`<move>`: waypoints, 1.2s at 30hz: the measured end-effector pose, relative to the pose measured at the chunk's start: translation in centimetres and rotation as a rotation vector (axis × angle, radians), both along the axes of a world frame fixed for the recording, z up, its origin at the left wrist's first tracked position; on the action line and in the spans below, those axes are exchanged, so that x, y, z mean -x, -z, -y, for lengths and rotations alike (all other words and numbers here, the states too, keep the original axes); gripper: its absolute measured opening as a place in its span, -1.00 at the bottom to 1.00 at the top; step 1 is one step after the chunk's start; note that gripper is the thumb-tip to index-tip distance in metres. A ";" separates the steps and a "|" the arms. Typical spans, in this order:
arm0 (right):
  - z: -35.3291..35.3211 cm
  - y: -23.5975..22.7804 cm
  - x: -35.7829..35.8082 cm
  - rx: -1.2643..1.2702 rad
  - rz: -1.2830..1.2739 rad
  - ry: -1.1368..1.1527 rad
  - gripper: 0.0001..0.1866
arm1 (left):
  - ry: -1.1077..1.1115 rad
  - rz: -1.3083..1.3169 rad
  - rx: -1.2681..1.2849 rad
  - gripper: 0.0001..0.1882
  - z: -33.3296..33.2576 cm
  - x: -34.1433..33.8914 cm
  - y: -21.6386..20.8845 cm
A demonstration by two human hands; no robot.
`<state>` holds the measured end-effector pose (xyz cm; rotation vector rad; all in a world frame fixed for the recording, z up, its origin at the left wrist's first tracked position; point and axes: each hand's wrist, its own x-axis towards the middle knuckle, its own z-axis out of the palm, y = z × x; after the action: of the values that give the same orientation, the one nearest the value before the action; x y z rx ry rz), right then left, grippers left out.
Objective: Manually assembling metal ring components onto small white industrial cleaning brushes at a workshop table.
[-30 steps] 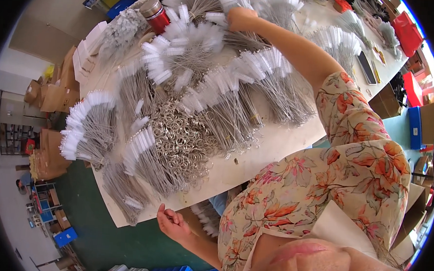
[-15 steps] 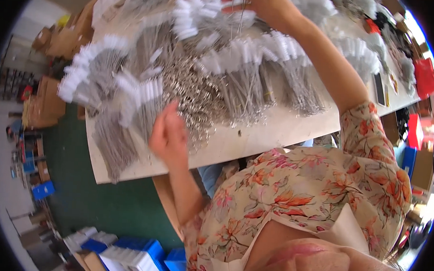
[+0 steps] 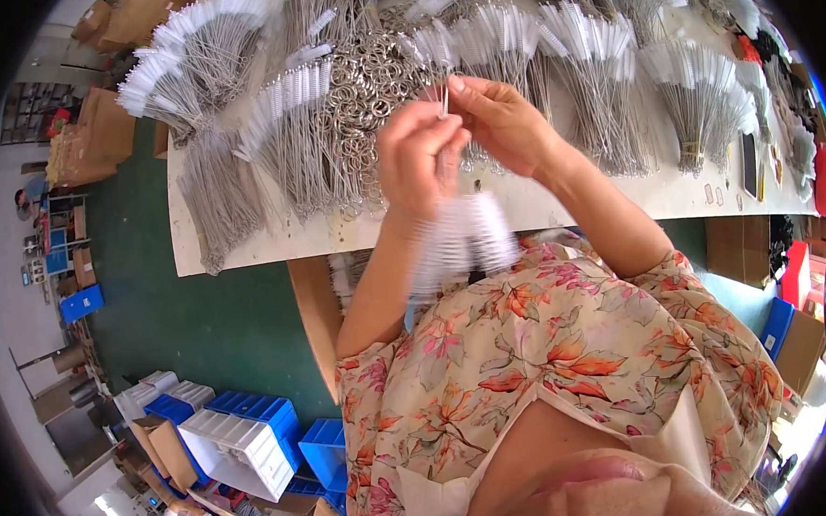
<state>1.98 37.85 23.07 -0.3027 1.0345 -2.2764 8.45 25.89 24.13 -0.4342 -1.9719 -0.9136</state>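
My left hand [image 3: 420, 156] is closed around the wire stems of a few bottle brushes. Their white bristle heads [image 3: 465, 237] hang below it toward my chest, blurred by motion. My right hand [image 3: 506, 125] meets it above the table's near half. Between the right thumb and fingers is pinched a thin shiny piece that looks like a metal ring [image 3: 446, 99] seen edge-on, touching the left fingertips. The wire ends inside the left fingers are hidden. Just left of the hands lies a heap of loose metal rings [image 3: 358, 92].
Bundles of white-bristled wire brushes [image 3: 294, 130] cover much of the white table [image 3: 340, 232], with a rubber-banded bundle [image 3: 695, 105] on the right. A dark phone-like slab [image 3: 748, 166] lies near the right edge. Blue and white crates [image 3: 244, 445] stand on the green floor at lower left.
My right hand has come back from the far side of the table, and the brushes now hang from my left hand. Both hands have come together. The view has shifted.
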 end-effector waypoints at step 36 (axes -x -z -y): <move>-9.6 4.1 -5.5 -1.834 -1.712 -0.468 -0.99 | 0.215 0.508 0.705 -0.85 4.0 11.6 3.6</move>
<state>7.51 47.47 19.00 -1.3358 2.6569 0.4408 -3.16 21.90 20.53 -0.8898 -2.7496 -0.4430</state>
